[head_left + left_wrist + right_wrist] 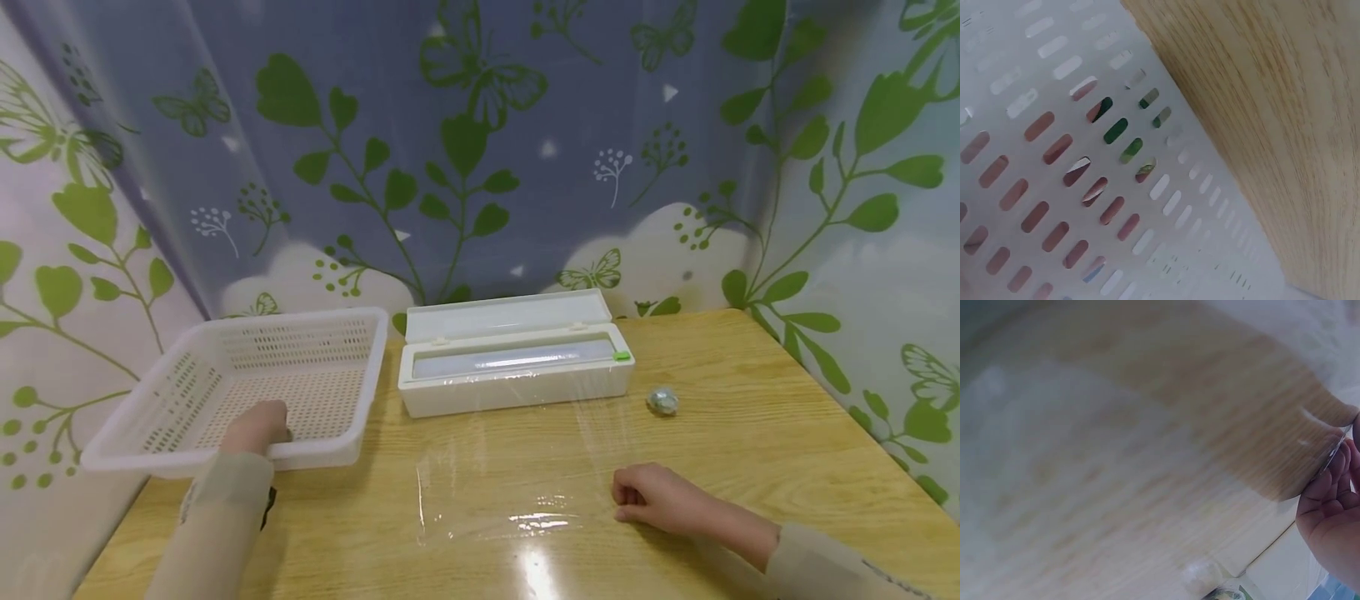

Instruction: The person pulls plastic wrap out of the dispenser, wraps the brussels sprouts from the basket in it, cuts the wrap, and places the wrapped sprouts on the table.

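Observation:
My left hand [257, 425] reaches over the near rim into a white slotted plastic basket [367, 408]. Its fingertips are hidden. Through the slots in the left wrist view, skin and a small green thing [1116, 130] show close together; its kind and whether the fingers hold it cannot be told. Clear cling film [517, 492] stretches from a white film dispenser box [517, 393] over the tabletop. Beside the film's right edge is my right hand [663, 500], fingers curled. In the right wrist view that hand [1335, 506] pinches the film's shiny edge.
The dispenser's lid [510, 315] stands raised at the back, and a green slider [622, 356] sits at its right end. A small film-wrapped ball [663, 402] lies right of the box. Patterned curtain [480, 150] encloses the wooden table [750, 400].

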Tool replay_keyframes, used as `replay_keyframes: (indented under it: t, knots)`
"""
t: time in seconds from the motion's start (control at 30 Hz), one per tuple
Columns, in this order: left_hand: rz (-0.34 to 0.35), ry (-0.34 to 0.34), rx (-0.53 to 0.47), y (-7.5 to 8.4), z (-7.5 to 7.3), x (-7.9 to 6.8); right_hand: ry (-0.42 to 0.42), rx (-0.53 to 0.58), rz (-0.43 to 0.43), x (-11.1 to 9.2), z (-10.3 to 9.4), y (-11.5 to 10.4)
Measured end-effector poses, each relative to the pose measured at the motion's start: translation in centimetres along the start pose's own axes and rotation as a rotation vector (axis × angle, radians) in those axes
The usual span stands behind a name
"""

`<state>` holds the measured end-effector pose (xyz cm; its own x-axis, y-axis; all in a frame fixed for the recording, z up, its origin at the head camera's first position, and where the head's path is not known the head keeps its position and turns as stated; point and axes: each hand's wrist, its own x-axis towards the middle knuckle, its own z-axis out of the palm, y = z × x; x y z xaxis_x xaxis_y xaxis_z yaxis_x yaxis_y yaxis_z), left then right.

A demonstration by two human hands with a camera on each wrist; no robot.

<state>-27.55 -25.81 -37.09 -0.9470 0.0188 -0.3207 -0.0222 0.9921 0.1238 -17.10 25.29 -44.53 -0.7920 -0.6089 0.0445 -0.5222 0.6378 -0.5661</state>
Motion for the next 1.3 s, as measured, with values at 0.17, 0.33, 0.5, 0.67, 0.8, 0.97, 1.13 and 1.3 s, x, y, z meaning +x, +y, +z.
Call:
replay_keyframes:
  t: [0.17,0.33,0.5,0.67,0.8,0.97,1.13,1.3]
  knots:
    - [0.038,0.024,-0.037,-0.1,-0.4,0.2,0.002,-0.010,-0.005,0.0,0.0,-0.1]
    - [0.064,0.056,-0.088,-0.1,-0.9,0.6,-0.003,-0.003,-0.004,0.0,-0.1,-0.1]
    - [0.137,0.143,-0.108,0.3,-1.5,0.7,-0.006,-0.002,-0.003,0.1,-0.1,-0.2]
    - [0.175,0.207,-0.134,1.4,-2.3,0.2,-0.001,-0.006,-0.011,0.0,-0.1,-0.3]
    - [0.178,0.214,-0.141,2.3,-3.0,0.0,-0.002,-0.002,-0.011,0.0,-0.1,-0.4]
    - [0.198,0.268,-0.130,3.3,-3.5,-0.6,-0.009,-0.002,-0.002,0.2,-0.1,-0.4]
    - [0.239,0.363,-0.115,4.9,-3.9,-1.6,-0.007,-0.004,-0.004,0.2,-0.1,-0.2]
    - [0.289,0.469,-0.110,7.0,-3.9,-2.5,-0.016,-0.011,-0.009,0.2,0.0,-0.1]
